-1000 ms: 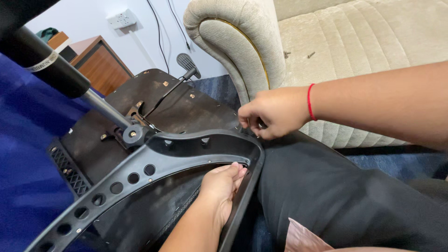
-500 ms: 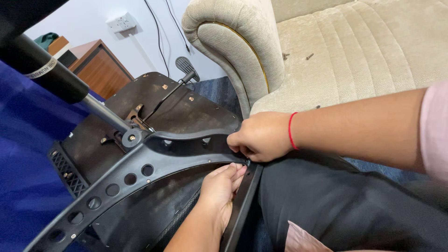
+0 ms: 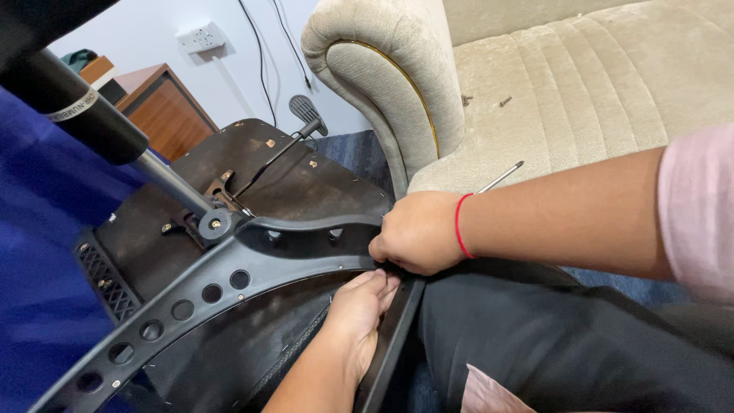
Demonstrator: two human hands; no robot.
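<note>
Beige ribbed fabric sofa (image 3: 581,84) and a white wall fill the background of the head view. Since a moment ago, the right hand (image 3: 417,233) has slid down the curved black plastic chair armrest (image 3: 252,268), fingers closed on its bend. The left hand (image 3: 359,313) grips the edge beneath, probably pinching it. A white label band rings the black gas cylinder (image 3: 76,115).

Upturned chair seat (image 3: 252,176) beside sofa (image 3: 535,92)

Armrest (image 3: 229,279) lies across the seat; both hands meet at its bend, perhaps over a tool (image 3: 501,176); cabinet (image 3: 164,107) behind.
</note>
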